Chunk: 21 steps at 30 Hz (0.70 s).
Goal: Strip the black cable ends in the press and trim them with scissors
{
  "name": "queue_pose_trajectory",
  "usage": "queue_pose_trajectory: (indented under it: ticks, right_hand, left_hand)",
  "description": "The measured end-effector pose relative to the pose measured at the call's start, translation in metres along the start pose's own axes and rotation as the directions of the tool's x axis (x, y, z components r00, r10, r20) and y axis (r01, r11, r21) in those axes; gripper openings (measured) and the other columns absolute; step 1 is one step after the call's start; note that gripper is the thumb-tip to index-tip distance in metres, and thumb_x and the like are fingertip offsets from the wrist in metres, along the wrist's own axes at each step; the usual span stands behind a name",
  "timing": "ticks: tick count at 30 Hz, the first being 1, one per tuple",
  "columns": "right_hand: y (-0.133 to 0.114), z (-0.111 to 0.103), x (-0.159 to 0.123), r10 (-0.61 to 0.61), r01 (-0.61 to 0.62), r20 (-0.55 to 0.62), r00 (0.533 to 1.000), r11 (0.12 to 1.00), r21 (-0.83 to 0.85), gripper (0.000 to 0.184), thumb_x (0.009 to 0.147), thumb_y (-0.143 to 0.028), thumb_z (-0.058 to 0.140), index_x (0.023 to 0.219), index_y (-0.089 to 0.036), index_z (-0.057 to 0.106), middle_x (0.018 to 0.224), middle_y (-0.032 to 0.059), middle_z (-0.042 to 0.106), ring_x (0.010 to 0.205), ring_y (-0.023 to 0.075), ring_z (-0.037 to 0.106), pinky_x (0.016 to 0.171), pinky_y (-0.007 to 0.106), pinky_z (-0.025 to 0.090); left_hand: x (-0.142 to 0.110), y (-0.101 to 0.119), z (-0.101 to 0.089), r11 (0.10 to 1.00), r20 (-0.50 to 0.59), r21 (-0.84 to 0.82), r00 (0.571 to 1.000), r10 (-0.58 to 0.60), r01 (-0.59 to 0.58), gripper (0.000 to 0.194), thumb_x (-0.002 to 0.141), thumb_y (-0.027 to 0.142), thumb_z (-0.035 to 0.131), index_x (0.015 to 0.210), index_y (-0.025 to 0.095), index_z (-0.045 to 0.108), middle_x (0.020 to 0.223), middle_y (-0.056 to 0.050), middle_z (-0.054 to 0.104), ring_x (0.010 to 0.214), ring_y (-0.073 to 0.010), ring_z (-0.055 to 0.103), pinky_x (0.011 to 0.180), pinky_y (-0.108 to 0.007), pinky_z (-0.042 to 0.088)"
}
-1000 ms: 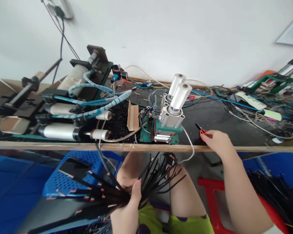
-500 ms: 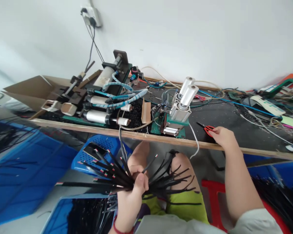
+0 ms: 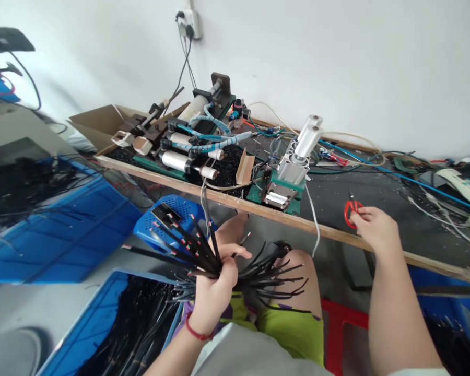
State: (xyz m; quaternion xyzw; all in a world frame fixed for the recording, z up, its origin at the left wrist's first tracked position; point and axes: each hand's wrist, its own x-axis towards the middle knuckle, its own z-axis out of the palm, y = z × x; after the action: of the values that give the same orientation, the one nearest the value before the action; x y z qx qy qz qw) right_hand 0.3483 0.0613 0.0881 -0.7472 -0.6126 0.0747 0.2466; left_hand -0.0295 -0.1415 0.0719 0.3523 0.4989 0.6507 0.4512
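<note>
My left hand [image 3: 219, 277] is closed round a bundle of black cables [image 3: 198, 245] above my lap, its index finger partly lifted. Red, green and white wire tips show at the cables' left ends; the right ends fan out over my knee. Over the front of the bench, my right hand [image 3: 374, 227] pinches the red handle of a pair of scissors [image 3: 350, 213], whose dark blades point away from me. Left of the scissors stands a small press [image 3: 292, 175] with two silver cylinders on a green base.
Pneumatic cylinders with blue hoses [image 3: 180, 159] occupy the bench's left part, beside a folded cardboard piece [image 3: 245, 168]. A blue stool [image 3: 143, 230] carries a phone [image 3: 165, 215]. Blue bins [image 3: 97, 342] of black cables stand at lower left. A red stool [image 3: 335, 334] is at lower right.
My view has swung left, showing more bins. The scissors have turned upright, blades away from me, in my right hand. My left index finger has lifted from the bundle.
</note>
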Motion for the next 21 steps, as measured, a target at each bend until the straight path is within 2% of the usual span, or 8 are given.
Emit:
queue_pose_trajectory:
  ticks: [2, 4, 7, 9, 12, 15, 19, 21]
  right_hand:
    - [-0.011, -0.009, -0.048, 0.028, -0.032, 0.020, 0.999, 0.977, 0.212, 0.062, 0.103, -0.071, 0.049, 0.121, -0.018, 0.076, 0.085, 0.0130, 0.080, 0.046, 0.0195, 0.058, 0.047, 0.035, 0.048]
    - [-0.025, -0.016, -0.105, 0.039, -0.077, 0.095, 0.995, 0.894, 0.441, 0.064, 0.099, -0.078, 0.054, 0.121, -0.022, 0.076, 0.076, 0.0048, 0.073, 0.042, 0.0141, 0.046, 0.042, 0.030, 0.039]
    - [-0.055, -0.025, -0.184, 0.080, -0.321, 0.329, 0.941, 0.523, 0.789, 0.054, 0.091, -0.070, 0.086, 0.075, -0.021, 0.071, 0.059, -0.0011, 0.057, 0.043, 0.0081, 0.037, 0.044, 0.024, 0.025]
    - [-0.076, -0.029, -0.218, 0.053, -0.420, 0.443, 0.895, 0.433, 0.797, 0.065, 0.089, -0.071, 0.091, 0.060, -0.019, 0.065, 0.051, -0.0013, 0.051, 0.044, 0.0069, 0.034, 0.046, 0.024, 0.021]
    - [-0.104, -0.031, -0.238, 0.020, -0.487, 0.529, 0.848, 0.423, 0.764, 0.054, 0.084, -0.070, 0.096, 0.079, -0.018, 0.082, 0.048, -0.0012, 0.055, 0.046, 0.0100, 0.043, 0.049, 0.025, 0.030]
    - [-0.124, -0.031, -0.236, -0.062, -0.482, 0.564, 0.823, 0.448, 0.753, 0.049, 0.082, -0.063, 0.100, 0.099, -0.019, 0.088, 0.055, -0.0014, 0.063, 0.049, 0.0121, 0.050, 0.048, 0.025, 0.038]
    - [-0.136, -0.033, -0.235, -0.184, -0.443, 0.584, 0.791, 0.486, 0.753, 0.043, 0.089, -0.061, 0.096, 0.094, -0.019, 0.085, 0.057, -0.0030, 0.062, 0.047, 0.0097, 0.046, 0.044, 0.022, 0.031]
    - [-0.136, -0.035, -0.240, -0.237, -0.456, 0.625, 0.744, 0.504, 0.734, 0.045, 0.095, -0.063, 0.090, 0.086, -0.019, 0.080, 0.056, -0.0023, 0.062, 0.048, 0.0098, 0.048, 0.046, 0.022, 0.034]
  left_hand:
    - [-0.003, 0.004, 0.005, 1.000, 0.036, 0.025, 0.999, -0.008, 0.007, 0.017, 0.092, 0.030, 0.074, 0.091, 0.020, 0.089, 0.072, -0.004, 0.076, 0.043, -0.0070, 0.032, 0.044, -0.025, 0.026]
    - [-0.007, 0.007, 0.008, 0.999, 0.058, 0.040, 0.998, -0.011, 0.008, 0.019, 0.092, 0.031, 0.074, 0.089, 0.020, 0.089, 0.084, -0.008, 0.082, 0.043, -0.0070, 0.034, 0.044, -0.027, 0.028]
    - [-0.014, 0.013, 0.011, 0.997, 0.088, 0.082, 0.996, -0.010, 0.003, 0.021, 0.094, 0.036, 0.076, 0.083, 0.021, 0.086, 0.093, -0.011, 0.086, 0.046, -0.0086, 0.039, 0.047, -0.029, 0.034]
    - [-0.018, 0.017, 0.014, 0.993, 0.082, 0.121, 0.997, 0.000, -0.010, 0.024, 0.092, 0.037, 0.083, 0.075, 0.021, 0.079, 0.086, -0.010, 0.083, 0.054, -0.0127, 0.050, 0.055, -0.030, 0.043]
    - [-0.023, 0.021, 0.024, 0.985, 0.030, 0.169, 0.999, 0.029, -0.034, 0.040, 0.087, 0.035, 0.089, 0.061, 0.023, 0.060, 0.071, -0.005, 0.073, 0.069, -0.0190, 0.064, 0.071, -0.033, 0.052]
    - [-0.030, 0.021, 0.033, 0.982, -0.024, 0.179, 0.998, 0.057, -0.051, 0.055, 0.087, 0.031, 0.087, 0.058, 0.025, 0.041, 0.061, 0.001, 0.059, 0.065, -0.0164, 0.058, 0.071, -0.032, 0.050]
    - [-0.037, 0.022, 0.038, 0.985, -0.034, 0.152, 0.995, 0.093, -0.086, 0.057, 0.087, 0.029, 0.086, 0.061, 0.026, 0.034, 0.058, 0.004, 0.054, 0.059, -0.0140, 0.049, 0.064, -0.031, 0.046]
    - [-0.040, 0.025, 0.036, 0.987, -0.024, 0.127, 0.994, 0.107, -0.103, 0.055, 0.084, 0.028, 0.088, 0.064, 0.026, 0.036, 0.059, 0.005, 0.056, 0.057, -0.0138, 0.051, 0.062, -0.030, 0.048]
